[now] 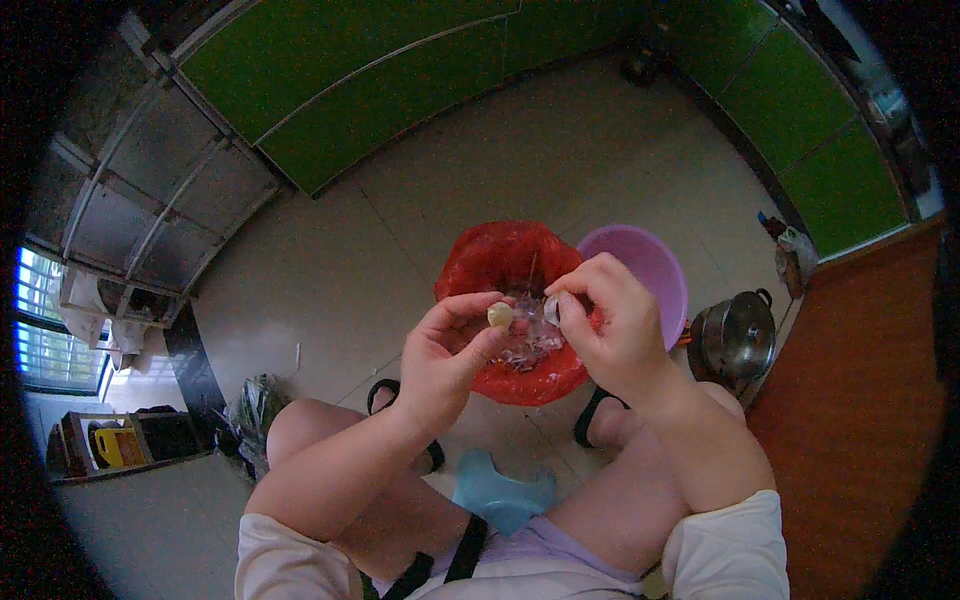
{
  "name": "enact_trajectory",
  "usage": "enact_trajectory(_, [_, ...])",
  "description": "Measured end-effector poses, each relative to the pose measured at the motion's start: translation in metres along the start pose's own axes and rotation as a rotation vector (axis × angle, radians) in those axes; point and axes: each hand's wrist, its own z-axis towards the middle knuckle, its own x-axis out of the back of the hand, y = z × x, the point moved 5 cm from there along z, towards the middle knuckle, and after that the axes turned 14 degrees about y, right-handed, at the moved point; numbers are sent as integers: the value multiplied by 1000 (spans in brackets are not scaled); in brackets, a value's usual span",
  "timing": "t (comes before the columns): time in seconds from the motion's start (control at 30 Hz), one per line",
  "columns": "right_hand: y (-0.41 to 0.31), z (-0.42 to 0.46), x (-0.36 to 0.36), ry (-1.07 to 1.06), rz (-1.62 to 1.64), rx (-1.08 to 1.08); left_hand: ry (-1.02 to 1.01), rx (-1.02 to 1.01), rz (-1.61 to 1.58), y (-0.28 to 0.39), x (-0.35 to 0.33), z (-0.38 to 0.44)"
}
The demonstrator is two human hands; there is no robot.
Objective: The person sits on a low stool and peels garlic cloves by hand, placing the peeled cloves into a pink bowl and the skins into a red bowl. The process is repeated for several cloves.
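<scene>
My left hand [450, 356] holds a small pale, rounded piece, which looks like a peeled garlic clove [499, 315], between thumb and fingertips. To its right, my right hand [611, 326] pinches a thin whitish piece of peel [552, 310] between thumb and forefinger. The two hands are apart, both above a bin lined with a red plastic bag [502, 255]. Inside the bag lie clear plastic and scattered bits of peel [521, 356]. The fingertips of my left hand are partly hidden behind the pale piece.
A purple basin [671, 277] stands behind my right hand, and a lidded metal pot [739, 337] is further right. A light blue plastic stool [502, 491] shows between my legs. A plastic bag [259, 412] lies at left; green cabinets [397, 97] line the far side.
</scene>
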Motion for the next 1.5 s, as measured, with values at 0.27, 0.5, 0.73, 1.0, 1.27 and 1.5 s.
enact_trajectory(0.27, [-14, -6, -7, -27, 0, 150, -57, -51, 62, 1, -1, -1])
enact_trajectory(0.5, [-22, -7, -8, -38, -15, 316, -78, -106, 98, 1, 0, -1])
enact_trajectory(0.73, [-24, -10, -10, -24, -61, 348, -102, -162, 178, 5, -3, -2])
enact_trajectory(1.0, [-14, -9, -10, -55, -14, 228, -81, -73, 160, 5, -5, -3])
enact_trajectory(1.27, [-21, -9, -9, -58, -47, 336, -108, -199, 253, 6, -3, -2])
enact_trajectory(1.5, [-20, -12, -11, -72, -41, 311, -162, -244, 229, 7, -5, -5])
